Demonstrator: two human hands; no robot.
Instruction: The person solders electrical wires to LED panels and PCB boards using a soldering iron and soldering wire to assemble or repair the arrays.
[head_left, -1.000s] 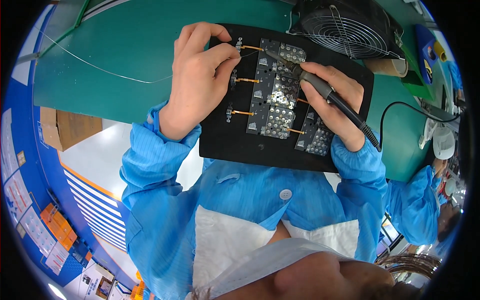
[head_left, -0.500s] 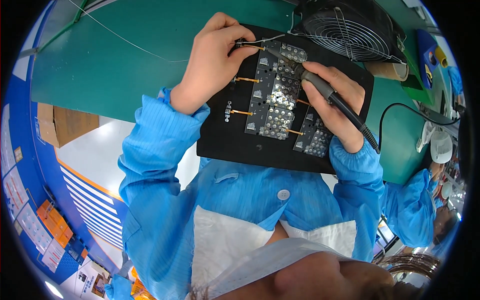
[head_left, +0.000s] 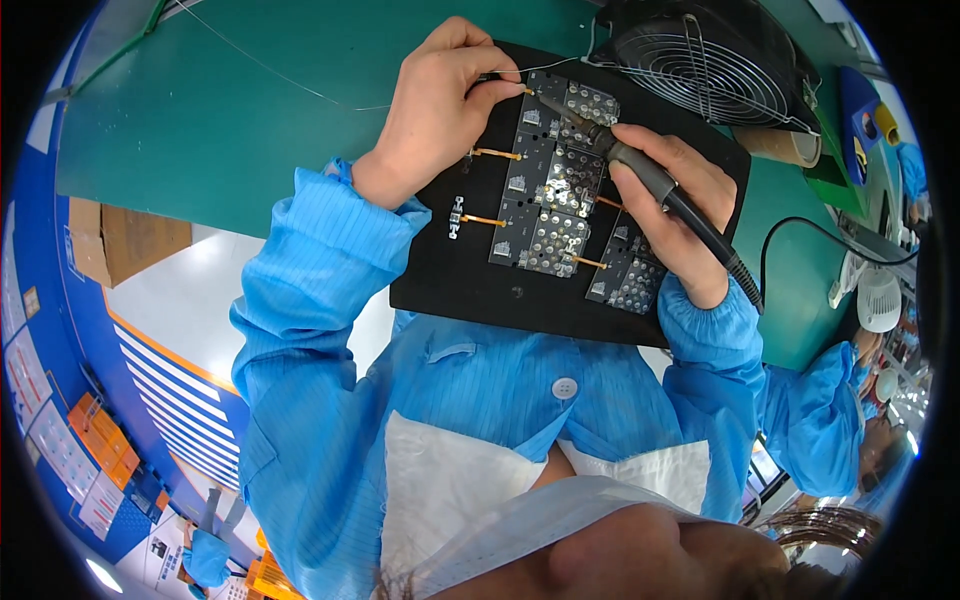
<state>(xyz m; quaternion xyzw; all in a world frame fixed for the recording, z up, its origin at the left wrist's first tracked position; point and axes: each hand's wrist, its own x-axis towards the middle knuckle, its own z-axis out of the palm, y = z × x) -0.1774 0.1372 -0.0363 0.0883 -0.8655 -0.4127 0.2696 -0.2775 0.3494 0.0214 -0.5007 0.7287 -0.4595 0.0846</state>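
Observation:
My right hand is closed round the dark handle of a soldering iron. Its tip reaches the top left edge of a row of black circuit boards. There, my left hand pinches a thin silver solder wire, which trails off leftward over the table. A short orange lead ends at the board beside my left thumb tip; what else those fingers hold is hidden. More orange leads join the lower boards to small silver-coloured parts. All lie on a black mat.
A black fan with a wire grille stands behind my right hand on the green table. Beside it is a cardboard tube. The iron's cable runs right. A cardboard box sits left; another person's blue sleeve shows at right.
My left hand has shifted slightly right, its fingertips closer to the board's edge, covering more of the orange lead. The solder wire's free end has moved up. The iron has barely moved.

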